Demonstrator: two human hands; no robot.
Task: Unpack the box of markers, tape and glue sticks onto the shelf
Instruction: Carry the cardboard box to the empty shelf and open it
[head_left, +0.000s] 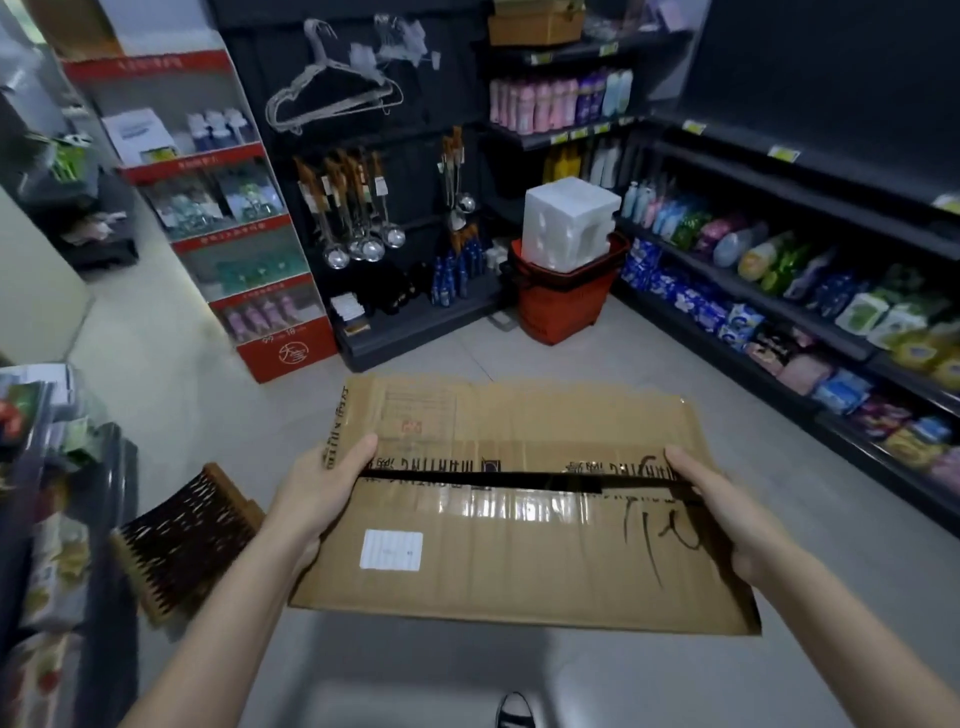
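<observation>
Item: cardboard box (519, 561), brown, flat and wide, held level in the air above the tiled floor (415, 353) in front of the person, well short of the shelving. Top flaps lie down with a dark slit running across the middle; contents cannot be seen. Glossy clear tape along the near flap; white label (391, 550) near the left end; black pen scrawl (654, 535) near the right end. Left grip (322, 488): bare hand clasping the box's left end, thumb lying on top, fingers hidden beneath. Right grip (727, 514): bare hand clasping the right end likewise, thumb on top. Surroundings: dark store shelf (743, 140) along the right, with packaged goods on the tiers below; red shopping basket (563, 299) on the floor ahead, carrying a white foam block (569, 223); steel ladles (358, 244) and wire hangers (332, 88) hung on the back panel; red display stand (234, 208) to the left; brown perforated basket (182, 535) beside the left forearm
</observation>
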